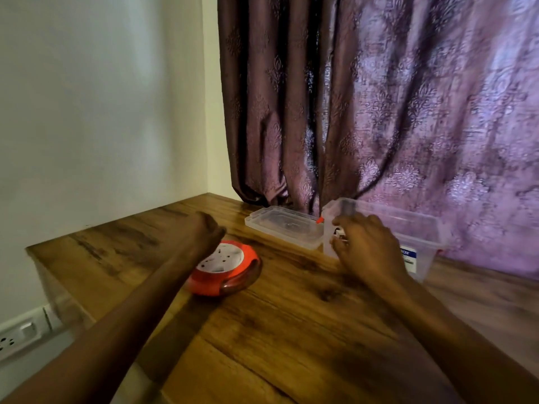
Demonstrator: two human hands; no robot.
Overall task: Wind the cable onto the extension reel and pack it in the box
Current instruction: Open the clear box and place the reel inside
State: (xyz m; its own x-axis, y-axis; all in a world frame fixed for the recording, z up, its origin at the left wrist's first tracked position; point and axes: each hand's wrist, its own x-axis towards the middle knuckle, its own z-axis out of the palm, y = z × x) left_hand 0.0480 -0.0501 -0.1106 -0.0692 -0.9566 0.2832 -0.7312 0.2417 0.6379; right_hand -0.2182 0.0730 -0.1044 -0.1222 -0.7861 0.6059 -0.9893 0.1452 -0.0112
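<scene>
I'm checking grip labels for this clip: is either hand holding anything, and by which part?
Right hand pinches a small white object, likely the plug; the part is unclear. Left hand hovers over the reel, seemingly empty.

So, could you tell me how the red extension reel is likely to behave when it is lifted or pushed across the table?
The extension reel lies flat on its broad face, so it probably slides rather than rolls. Its rigid-looking plastic shell should keep its shape when lifted. The glossy rounded rim may be slippery, so gripping with both hands seems safer.
</scene>
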